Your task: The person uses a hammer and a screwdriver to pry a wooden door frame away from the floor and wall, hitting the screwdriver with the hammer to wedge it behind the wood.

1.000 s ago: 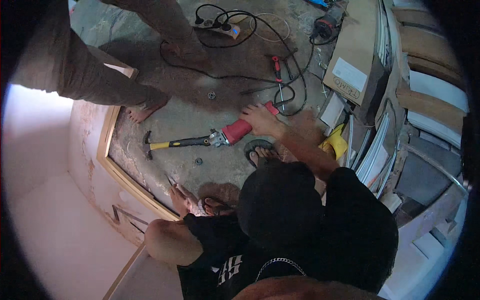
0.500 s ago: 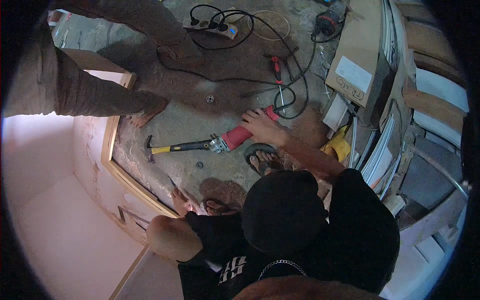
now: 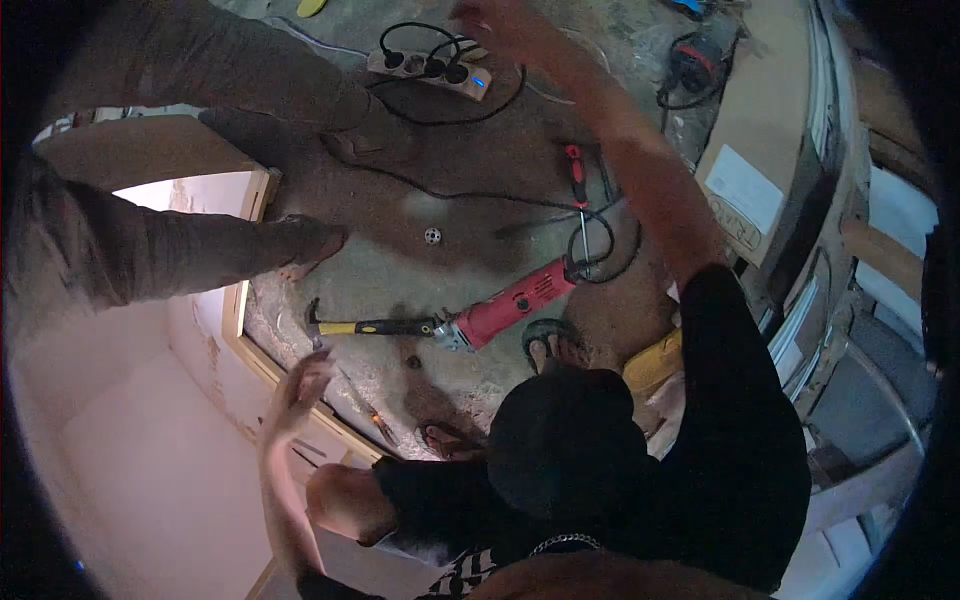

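My right arm stretches far across the floor, and my blurred right hand point(image 3: 490, 28) is beside the white power strip point(image 3: 430, 75); its fingers are smeared by motion. My left hand point(image 3: 308, 380) hovers over the wooden frame edge at the left, fingers apart, holding nothing. Close to it on the floor lies a thin tool with an orange handle point(image 3: 380, 425). A red angle grinder point(image 3: 518, 302) rests before my feet, its metal head against the handle of a yellow-and-black hammer point(image 3: 370, 327). A small round metal flange point(image 3: 432, 236) lies beyond them, and a dark ring point(image 3: 413, 362) nearer me.
Another person's trousered legs point(image 3: 190, 245) stand at the left. A red-handled screwdriver point(image 3: 575, 172) lies among black cable loops. Another power tool point(image 3: 692, 60) sits at the far right beside a cardboard box point(image 3: 765, 110). A yellow object point(image 3: 652, 362) is near my right foot point(image 3: 560, 350).
My right hand has left the grinder and swung far forward to the power strip. My left hand has risen away from the orange-handled tool. The view has shifted slightly.
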The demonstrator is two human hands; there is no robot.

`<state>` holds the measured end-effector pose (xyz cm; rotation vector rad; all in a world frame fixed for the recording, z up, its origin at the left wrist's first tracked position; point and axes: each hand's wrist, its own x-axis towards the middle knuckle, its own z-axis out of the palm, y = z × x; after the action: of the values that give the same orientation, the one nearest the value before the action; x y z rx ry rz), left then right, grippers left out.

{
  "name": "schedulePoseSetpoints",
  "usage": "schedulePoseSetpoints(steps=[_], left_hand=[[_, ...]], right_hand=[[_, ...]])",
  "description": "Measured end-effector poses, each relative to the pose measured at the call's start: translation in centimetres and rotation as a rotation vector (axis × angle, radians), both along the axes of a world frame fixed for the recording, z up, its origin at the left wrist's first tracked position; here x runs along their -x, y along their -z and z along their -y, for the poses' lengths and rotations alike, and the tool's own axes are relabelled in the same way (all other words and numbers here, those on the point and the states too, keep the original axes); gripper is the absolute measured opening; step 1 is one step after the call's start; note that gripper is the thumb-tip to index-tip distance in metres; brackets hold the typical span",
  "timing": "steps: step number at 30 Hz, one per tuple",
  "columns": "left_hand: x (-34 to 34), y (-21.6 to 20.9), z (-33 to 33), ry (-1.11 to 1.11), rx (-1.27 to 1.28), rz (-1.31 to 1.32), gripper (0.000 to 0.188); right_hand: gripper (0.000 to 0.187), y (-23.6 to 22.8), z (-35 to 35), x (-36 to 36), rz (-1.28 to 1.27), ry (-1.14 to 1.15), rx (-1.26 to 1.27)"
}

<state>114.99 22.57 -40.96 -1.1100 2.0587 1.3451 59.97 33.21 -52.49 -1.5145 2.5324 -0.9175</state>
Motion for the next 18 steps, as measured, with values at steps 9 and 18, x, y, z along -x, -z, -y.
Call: schedulePoseSetpoints(steps=[9,18], left_hand=[[39.5,18.5,-1.1,0.202,0.467,-0.341,0.072],[48.7,25.6,4.2,-0.226,0.677,-0.774,0.053]], right_hand=[[0.024,4.5,14.3,-0.3,-0.443,-0.23,-0.342],[0.015,8.1,18.1,3.3,-0.534,-0.366,-0.474]])
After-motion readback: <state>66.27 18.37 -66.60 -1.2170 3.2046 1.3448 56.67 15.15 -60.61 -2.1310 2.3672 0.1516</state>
